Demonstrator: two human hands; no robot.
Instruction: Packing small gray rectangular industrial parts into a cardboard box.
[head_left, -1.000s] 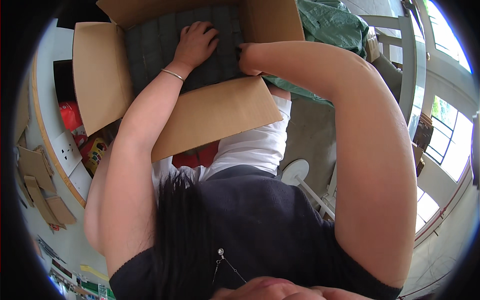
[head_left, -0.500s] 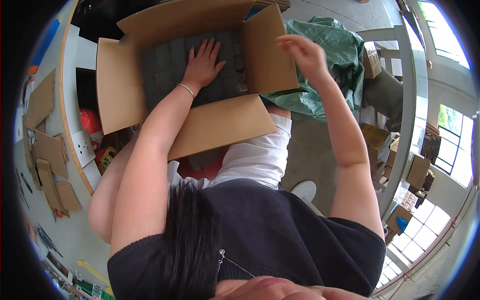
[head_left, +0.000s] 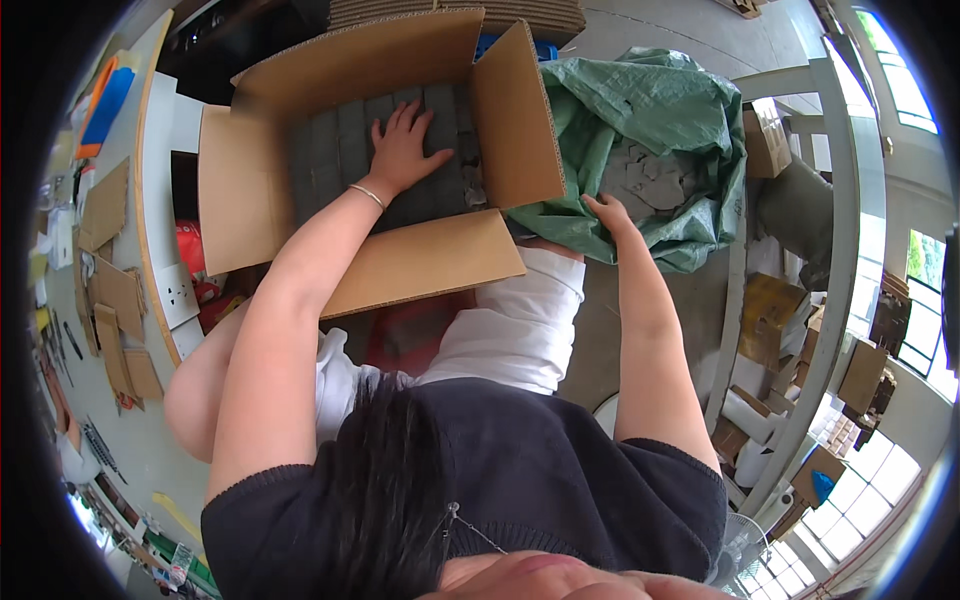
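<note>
I see L hand (head_left: 402,158), fingers spread, on grey blocks (head_left: 345,140) in carton (head_left: 430,265); R hand (head_left: 612,214) at rim of green sack (head_left: 582,120), can't tell if gripping. Red pkg (head_left: 189,243) markings too small to read.

Workshop: workbench (head_left: 165,440), cardboard pieces (head_left: 118,295)

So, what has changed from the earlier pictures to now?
The right hand has left the box's right side and moved right, to the near edge of the green sack, which it appears to grip. The sack now gapes open, showing grey pieces not visible before. The left hand, its fingers now spread, stays on the dark grey blocks in the box.
</note>
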